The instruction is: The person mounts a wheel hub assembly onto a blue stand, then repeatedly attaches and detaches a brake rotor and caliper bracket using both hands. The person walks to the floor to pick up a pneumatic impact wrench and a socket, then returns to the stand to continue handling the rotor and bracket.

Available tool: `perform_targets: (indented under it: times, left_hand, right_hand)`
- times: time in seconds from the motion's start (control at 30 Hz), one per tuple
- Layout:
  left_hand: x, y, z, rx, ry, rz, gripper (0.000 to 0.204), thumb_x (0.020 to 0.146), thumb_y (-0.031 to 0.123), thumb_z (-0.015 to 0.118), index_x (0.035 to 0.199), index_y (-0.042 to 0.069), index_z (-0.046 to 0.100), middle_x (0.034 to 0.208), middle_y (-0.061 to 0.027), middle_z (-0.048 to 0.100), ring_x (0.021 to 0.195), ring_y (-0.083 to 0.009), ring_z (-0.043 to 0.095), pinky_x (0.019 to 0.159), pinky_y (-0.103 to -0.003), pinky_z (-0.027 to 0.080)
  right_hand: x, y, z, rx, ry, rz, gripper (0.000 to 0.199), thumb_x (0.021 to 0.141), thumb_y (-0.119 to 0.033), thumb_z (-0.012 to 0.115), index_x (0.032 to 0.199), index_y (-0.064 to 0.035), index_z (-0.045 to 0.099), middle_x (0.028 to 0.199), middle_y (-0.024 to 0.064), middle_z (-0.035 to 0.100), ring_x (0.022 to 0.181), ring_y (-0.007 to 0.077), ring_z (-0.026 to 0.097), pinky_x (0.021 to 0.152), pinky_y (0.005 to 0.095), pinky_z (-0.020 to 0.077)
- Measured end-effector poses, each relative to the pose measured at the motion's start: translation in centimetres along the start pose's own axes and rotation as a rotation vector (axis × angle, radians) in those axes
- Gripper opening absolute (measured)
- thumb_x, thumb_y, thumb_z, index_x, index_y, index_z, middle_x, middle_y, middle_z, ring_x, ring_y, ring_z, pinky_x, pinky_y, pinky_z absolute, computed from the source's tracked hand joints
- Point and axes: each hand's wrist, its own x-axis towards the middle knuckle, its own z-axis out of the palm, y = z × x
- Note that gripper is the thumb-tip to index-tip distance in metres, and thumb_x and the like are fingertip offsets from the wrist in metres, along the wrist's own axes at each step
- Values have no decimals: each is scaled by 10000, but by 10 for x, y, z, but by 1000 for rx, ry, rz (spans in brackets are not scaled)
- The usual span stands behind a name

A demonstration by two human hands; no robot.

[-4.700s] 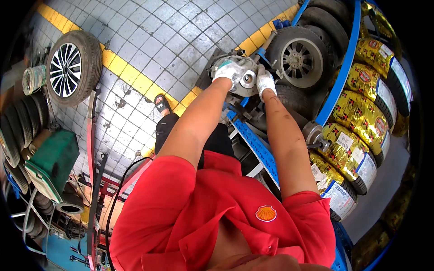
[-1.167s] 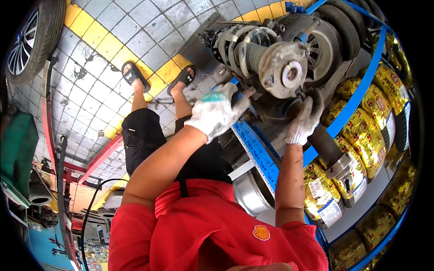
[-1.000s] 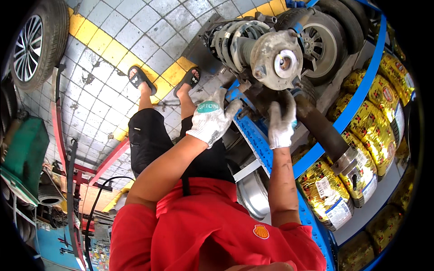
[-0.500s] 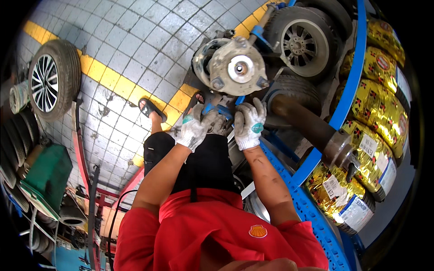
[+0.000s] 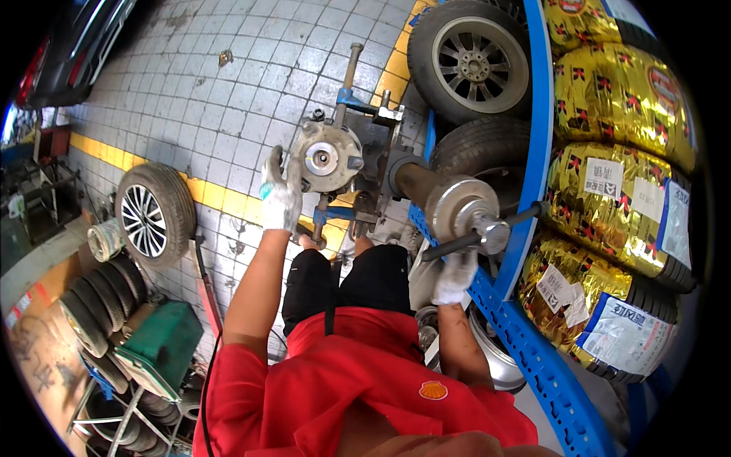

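Note:
A round metal wheel hub (image 5: 329,157) with its knuckle sits clamped in a steel fixture above the tiled floor. My left hand (image 5: 281,195), in a white glove, grips the hub's left rim. To the right, a thick metal cylinder (image 5: 448,202) ends in a fitting crossed by a dark rod (image 5: 509,221). My right hand (image 5: 454,276), also gloved, is closed around the rod's lower end. My legs in black shorts show below the fixture.
A blue rack (image 5: 537,152) on the right holds a mounted wheel (image 5: 474,65) and gold-wrapped tyres (image 5: 618,190). A wheel (image 5: 154,214) lies on the floor at left, near stacked tyres (image 5: 97,308) and a green machine (image 5: 163,344). A dark car (image 5: 70,46) stands top left.
My right hand has dropped from beside the hub to the dark rod and closed on it. My left hand has risen to the hub's rim. The view has swung left.

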Motion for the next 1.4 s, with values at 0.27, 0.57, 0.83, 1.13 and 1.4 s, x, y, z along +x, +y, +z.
perform_targets:
  times: [0.27, 0.57, 0.83, 1.13, 1.4]
  left_hand:
    - [54, 33, 42, 245, -181, -30, 648, 1062, 552, 493, 1437, 28, 561, 1325, -289, 646, 1235, -473, 610, 1038, -480, 480]
    - [44, 53, 50, 301, -153, -98, 721, 1055, 574, 506, 1475, -12, 532, 1421, -301, 601, 1319, -451, 575, 1094, -441, 455]
    - [99, 124, 69, 661, -411, 18, 640, 944, 554, 632, 1326, 43, 689, 1280, -221, 718, 1171, -379, 689, 1018, -434, 524]
    - [160, 107, 141, 1103, -826, -151, 399, 860, 371, 801, 1158, 106, 791, 1160, -161, 779, 1084, -340, 739, 955, -438, 558]
    - [194, 55, 132, 764, -963, -313, 190, 869, 166, 792, 976, 10, 790, 833, -46, 704, 758, -166, 579, 719, -373, 494]
  right_hand:
    - [95, -141, -5, 211, 141, -527, 453, 1106, -211, 478, 1492, 24, 454, 1427, 206, 561, 1359, 328, 564, 1189, 502, 432]
    - [155, -169, 24, 525, -112, -272, 481, 1045, -379, 617, 1295, 31, 600, 1234, 235, 668, 1157, 330, 665, 1091, 476, 507]
    - [151, -163, 18, 598, -344, -178, 514, 1042, -439, 642, 901, 55, 655, 863, 182, 693, 815, 282, 673, 767, 436, 608]
    - [157, -153, 11, 667, -356, -199, 412, 1065, -352, 588, 906, 17, 681, 844, 152, 704, 802, 290, 681, 811, 477, 573]
    - [157, -150, 12, 659, -388, -262, 378, 1048, -315, 597, 909, 26, 682, 836, 157, 697, 787, 284, 677, 779, 469, 566]
